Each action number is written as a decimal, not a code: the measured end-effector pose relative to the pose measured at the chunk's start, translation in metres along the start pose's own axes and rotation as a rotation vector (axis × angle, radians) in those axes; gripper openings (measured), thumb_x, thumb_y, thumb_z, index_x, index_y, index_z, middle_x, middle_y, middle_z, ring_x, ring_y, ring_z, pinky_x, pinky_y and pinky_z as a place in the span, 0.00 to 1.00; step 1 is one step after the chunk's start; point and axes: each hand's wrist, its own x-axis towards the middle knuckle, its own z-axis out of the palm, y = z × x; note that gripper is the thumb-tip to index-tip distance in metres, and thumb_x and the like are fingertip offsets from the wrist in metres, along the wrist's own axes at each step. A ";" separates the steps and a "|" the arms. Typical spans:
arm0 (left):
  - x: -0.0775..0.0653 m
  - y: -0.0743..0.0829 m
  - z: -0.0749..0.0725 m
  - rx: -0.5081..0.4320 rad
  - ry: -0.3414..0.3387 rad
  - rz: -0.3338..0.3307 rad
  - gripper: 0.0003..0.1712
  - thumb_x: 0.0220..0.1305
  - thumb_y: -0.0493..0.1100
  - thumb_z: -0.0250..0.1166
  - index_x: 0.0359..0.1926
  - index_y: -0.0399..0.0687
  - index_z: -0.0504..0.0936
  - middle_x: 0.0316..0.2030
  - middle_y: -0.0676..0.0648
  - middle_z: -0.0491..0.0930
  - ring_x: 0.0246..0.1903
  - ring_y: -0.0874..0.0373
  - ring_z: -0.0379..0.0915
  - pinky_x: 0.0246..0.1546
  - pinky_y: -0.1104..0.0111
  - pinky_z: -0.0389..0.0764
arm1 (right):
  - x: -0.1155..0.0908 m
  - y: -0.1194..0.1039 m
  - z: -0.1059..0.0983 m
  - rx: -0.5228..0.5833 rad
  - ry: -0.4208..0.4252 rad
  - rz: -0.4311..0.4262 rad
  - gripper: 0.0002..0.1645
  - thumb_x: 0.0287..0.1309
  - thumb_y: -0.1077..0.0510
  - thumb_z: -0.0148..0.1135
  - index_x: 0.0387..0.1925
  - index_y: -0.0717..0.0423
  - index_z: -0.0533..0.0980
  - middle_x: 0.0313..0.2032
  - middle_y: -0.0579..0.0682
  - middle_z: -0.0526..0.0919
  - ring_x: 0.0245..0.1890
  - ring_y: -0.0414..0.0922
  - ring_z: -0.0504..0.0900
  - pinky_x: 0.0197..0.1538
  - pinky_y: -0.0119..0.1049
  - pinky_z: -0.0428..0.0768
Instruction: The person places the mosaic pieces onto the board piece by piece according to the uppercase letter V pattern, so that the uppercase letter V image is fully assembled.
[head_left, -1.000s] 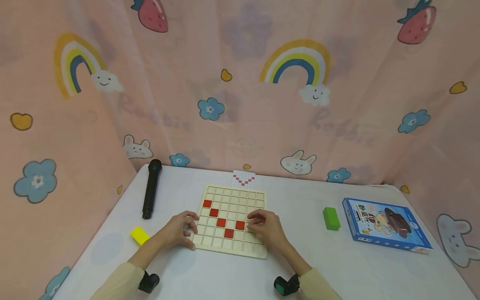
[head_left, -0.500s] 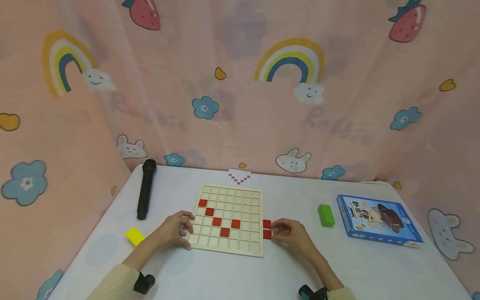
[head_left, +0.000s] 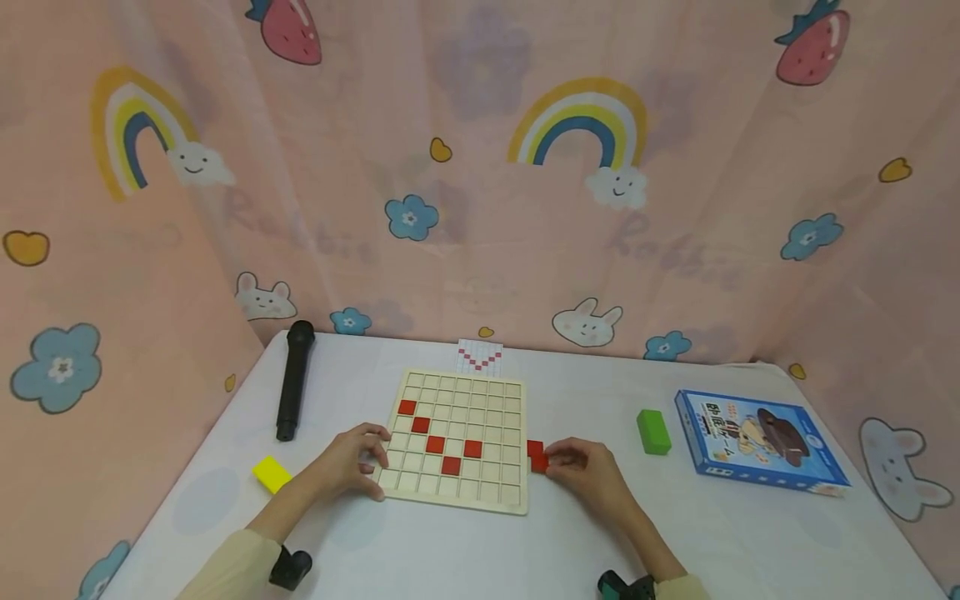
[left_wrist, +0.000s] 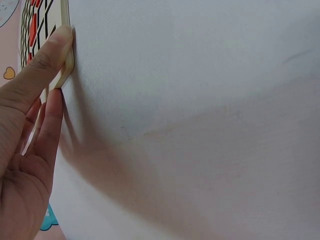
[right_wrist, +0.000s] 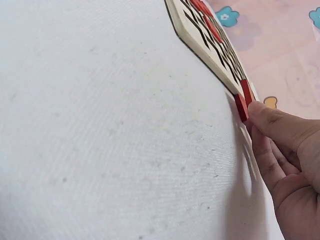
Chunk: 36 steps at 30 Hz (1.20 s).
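A cream grid board (head_left: pixel 491 493) lies on the white table, with several red square tiles in its cells. My left hand (head_left: pixel 347 463) grips its near left corner, the thumb (left_wrist: pixel 59 42) on the near edge and the fingers (left_wrist: pixel 51 120) along the left side. Just off the right edge are two loose red tiles. My right hand (head_left: pixel 591 477) pinches the nearer tile (right_wrist: pixel 241 108) between thumb and fingertips; it sits slightly askew. The farther tile (head_left: pixel 535 447) lies beside it against the board. Whether the pinched tile still touches the table cannot be told.
Behind the board stands a small card (head_left: pixel 480 357) with a red V-shaped pattern. A black microphone (head_left: pixel 296 382) and a yellow block (head_left: pixel 272 474) lie left. At right are a green block (head_left: pixel 654 432) and a blue game box (head_left: pixel 761 442). A patterned pink curtain (head_left: pixel 480 250) encloses the back.
My right hand has moved from above the board to the loose tiles at its right, and now pinches the nearer tile, which has turned slightly. The left hand keeps its hold on the corner.
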 end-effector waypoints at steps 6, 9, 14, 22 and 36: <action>0.000 -0.001 0.001 -0.006 -0.001 0.006 0.21 0.31 0.32 0.81 0.27 0.47 0.79 0.54 0.50 0.72 0.47 0.54 0.68 0.41 0.72 0.81 | 0.005 -0.002 -0.002 0.020 0.023 -0.042 0.16 0.47 0.68 0.71 0.41 0.63 0.81 0.37 0.54 0.85 0.36 0.44 0.83 0.40 0.26 0.81; 0.000 -0.003 0.001 -0.006 -0.002 0.009 0.21 0.31 0.32 0.81 0.27 0.47 0.79 0.54 0.50 0.72 0.48 0.53 0.68 0.41 0.72 0.81 | 0.009 -0.004 0.001 0.008 0.037 -0.039 0.16 0.46 0.68 0.71 0.41 0.62 0.81 0.37 0.53 0.85 0.36 0.44 0.83 0.40 0.26 0.80; 0.000 -0.002 0.000 -0.004 -0.001 -0.004 0.21 0.31 0.32 0.81 0.27 0.47 0.79 0.54 0.50 0.72 0.47 0.54 0.68 0.41 0.72 0.81 | 0.016 -0.009 0.004 0.002 0.057 -0.041 0.16 0.47 0.69 0.70 0.41 0.62 0.81 0.38 0.53 0.85 0.35 0.44 0.84 0.40 0.28 0.81; 0.000 0.001 -0.001 -0.011 -0.010 -0.002 0.20 0.33 0.32 0.81 0.27 0.47 0.80 0.55 0.49 0.72 0.48 0.52 0.68 0.41 0.72 0.81 | 0.027 -0.012 0.008 0.009 0.066 -0.023 0.15 0.49 0.70 0.69 0.42 0.63 0.81 0.38 0.54 0.84 0.33 0.45 0.84 0.39 0.31 0.83; -0.001 0.003 -0.001 0.000 0.001 -0.005 0.20 0.31 0.31 0.81 0.27 0.46 0.80 0.54 0.49 0.72 0.46 0.54 0.68 0.40 0.72 0.81 | 0.040 -0.026 0.026 -0.038 0.098 -0.086 0.14 0.47 0.72 0.69 0.39 0.66 0.81 0.36 0.56 0.84 0.36 0.49 0.84 0.38 0.34 0.83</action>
